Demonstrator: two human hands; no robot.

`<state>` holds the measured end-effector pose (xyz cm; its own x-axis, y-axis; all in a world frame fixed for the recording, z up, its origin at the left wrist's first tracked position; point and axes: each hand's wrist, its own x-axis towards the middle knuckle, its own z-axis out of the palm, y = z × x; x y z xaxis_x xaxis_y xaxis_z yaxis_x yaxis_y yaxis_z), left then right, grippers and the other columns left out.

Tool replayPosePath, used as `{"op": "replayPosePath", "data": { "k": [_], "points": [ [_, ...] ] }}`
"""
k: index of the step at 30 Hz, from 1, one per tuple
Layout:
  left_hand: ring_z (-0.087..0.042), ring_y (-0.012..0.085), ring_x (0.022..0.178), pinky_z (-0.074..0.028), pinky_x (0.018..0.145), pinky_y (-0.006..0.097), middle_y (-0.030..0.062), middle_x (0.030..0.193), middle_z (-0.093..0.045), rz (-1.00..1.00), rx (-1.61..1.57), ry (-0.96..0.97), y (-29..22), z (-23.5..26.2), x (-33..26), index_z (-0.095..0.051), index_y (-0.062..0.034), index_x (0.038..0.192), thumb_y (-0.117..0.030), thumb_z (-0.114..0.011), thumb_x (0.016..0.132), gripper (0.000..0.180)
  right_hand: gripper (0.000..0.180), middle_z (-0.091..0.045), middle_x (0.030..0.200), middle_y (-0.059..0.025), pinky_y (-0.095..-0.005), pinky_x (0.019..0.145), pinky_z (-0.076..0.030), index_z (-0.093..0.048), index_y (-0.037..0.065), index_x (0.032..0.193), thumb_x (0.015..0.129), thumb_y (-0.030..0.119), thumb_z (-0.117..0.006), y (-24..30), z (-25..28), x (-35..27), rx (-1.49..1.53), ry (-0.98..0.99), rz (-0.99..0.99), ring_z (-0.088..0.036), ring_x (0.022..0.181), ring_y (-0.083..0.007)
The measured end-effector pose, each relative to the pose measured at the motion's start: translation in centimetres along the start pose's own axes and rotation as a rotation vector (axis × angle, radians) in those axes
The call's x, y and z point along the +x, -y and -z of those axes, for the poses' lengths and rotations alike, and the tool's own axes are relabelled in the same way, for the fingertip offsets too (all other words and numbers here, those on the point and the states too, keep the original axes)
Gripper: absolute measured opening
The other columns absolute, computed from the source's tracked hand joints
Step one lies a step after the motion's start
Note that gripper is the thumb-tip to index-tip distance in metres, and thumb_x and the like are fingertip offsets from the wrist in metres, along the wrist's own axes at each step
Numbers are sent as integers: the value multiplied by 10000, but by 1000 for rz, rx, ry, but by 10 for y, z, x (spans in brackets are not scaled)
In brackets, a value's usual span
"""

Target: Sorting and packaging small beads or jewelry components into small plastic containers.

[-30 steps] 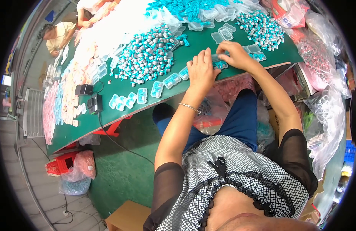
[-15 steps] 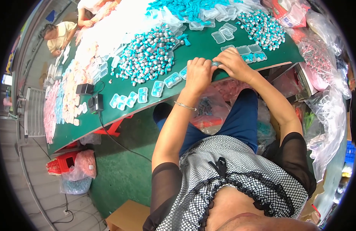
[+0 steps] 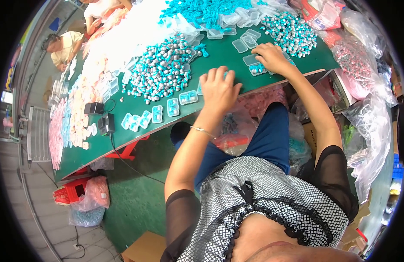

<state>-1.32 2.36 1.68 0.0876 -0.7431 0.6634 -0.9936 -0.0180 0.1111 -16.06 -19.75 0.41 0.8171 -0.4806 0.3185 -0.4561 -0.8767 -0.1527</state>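
Green desk (image 3: 219, 56) fills the head view, strewn with teal-and-silver small parts (image 3: 165, 70). Left hand (image 3: 219, 89) lies palm-down with fingers spread near the front edge, beside filled clear cases (image 3: 173, 107). Right hand (image 3: 271, 58) rests loosely curled on a filled clear case (image 3: 257, 69), near empty clear cases (image 3: 245, 43).

The left hand (image 3: 219, 89) lies palm down with fingers spread and extended, a thin bangle around its wrist, the forearm bare and nearly straight. The right hand (image 3: 269, 56) reaches farther forward, fingers curled downward, its arm stretched out and slightly bent at the elbow.
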Motion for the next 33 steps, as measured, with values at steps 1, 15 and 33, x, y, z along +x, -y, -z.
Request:
{"op": "replayPosePath", "data": {
  "k": [1, 15, 33],
  "points": [
    [-563, 255, 994, -385, 816, 412, 65, 1074, -621, 0, -2, -1, -8, -9, 5, -663, -117, 1019, -318, -785, 681, 411, 222, -639, 1094, -22, -470, 897, -390, -681, 180, 1081, 871, 224, -624, 2, 1, 0, -2, 1, 0, -548, 1094, -253],
    [-581, 266, 979, -421, 791, 422, 112, 1144, -574, 179, -95, 48, -37, -60, 32, -483, -59, 1292, -252, -838, 623, 782, 192, -624, 918, -35, -404, 817, -394, -614, 98, 895, 733, 110, -715, 0, 9, -2, 176, -163, 147, -596, 921, -239],
    [-592, 250, 890, -407, 758, 422, 64, 879, -631, 22, -154, 37, -14, -73, 30, -668, -98, 895, -258, -734, 741, 232, 379, -604, 1107, -144, -427, 915, -458, -596, 22, 1094, 735, 58, -713, 15, 12, -28, 275, -80, 313, -560, 1064, -340]
  ]
}}
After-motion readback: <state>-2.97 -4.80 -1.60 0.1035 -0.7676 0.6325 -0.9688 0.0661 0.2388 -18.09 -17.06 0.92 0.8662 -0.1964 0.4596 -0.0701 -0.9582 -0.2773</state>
